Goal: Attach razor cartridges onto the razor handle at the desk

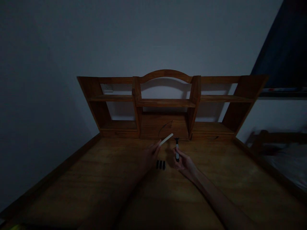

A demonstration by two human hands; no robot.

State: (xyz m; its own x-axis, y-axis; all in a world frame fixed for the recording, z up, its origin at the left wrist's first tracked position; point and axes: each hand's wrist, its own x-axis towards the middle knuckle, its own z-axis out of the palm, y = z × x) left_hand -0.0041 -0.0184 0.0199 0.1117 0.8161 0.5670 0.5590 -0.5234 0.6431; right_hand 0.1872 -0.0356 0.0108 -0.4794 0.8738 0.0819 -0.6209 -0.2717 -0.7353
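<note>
My left hand [151,155] is closed around the lower end of a pale, slim stick [166,139] with a rounded tip, which slants up to the right. In my right hand [185,164] a razor [177,152] stands nearly upright, its light handle pinched between thumb and fingers and its dark head at the top. The stick and the razor are apart from each other. On the desk between my hands lie several small black pieces in a row [161,165], too dark to name surely. Dim light hides most of the left fingers.
The wooden desk top [211,179] stretches around my hands. At its back stands a wooden shelf unit [165,103] with compartments against the wall [153,38]. A thin dark cord or line [164,126] shows on its middle panel. A dark window or curtain [283,51] is at the upper right.
</note>
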